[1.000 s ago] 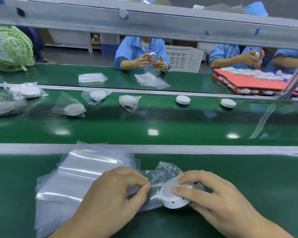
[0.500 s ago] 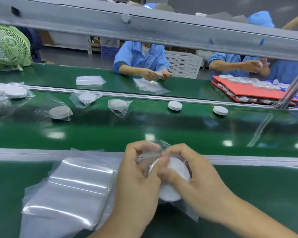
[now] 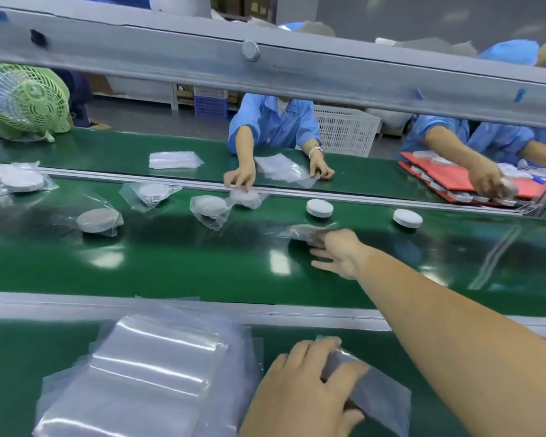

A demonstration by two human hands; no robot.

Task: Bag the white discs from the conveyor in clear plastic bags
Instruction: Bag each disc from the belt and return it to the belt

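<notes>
Head view. One pile of clear bags (image 3: 139, 373) lies on the near green bench and serves as the reference.

- Just right of the pile, the left hand (image 3: 300, 386) grips one loose clear bag (image 3: 382, 395), with its fingers and thumb curled over the bag's edge.
- Beyond the pile and to its right, the right hand (image 3: 338, 253) reaches over the conveyor belt (image 3: 171, 263) with its fingers extended. One blurred plastic bag (image 3: 306, 230) sits at its fingertips, and it cannot be determined whether the hand has hold of it.
- Farther beyond the pile, to the right, two bare white discs (image 3: 319, 208) stand on the belt, apart from each other.
- Straight beyond the pile and to its left lie five bagged discs (image 3: 209, 206). One of them is under an opposite worker's hand (image 3: 240, 178). Anything further at the left edge is too blurred to count.
- Far beyond the pile, to the left, stands one green fan (image 3: 26, 99).
</notes>
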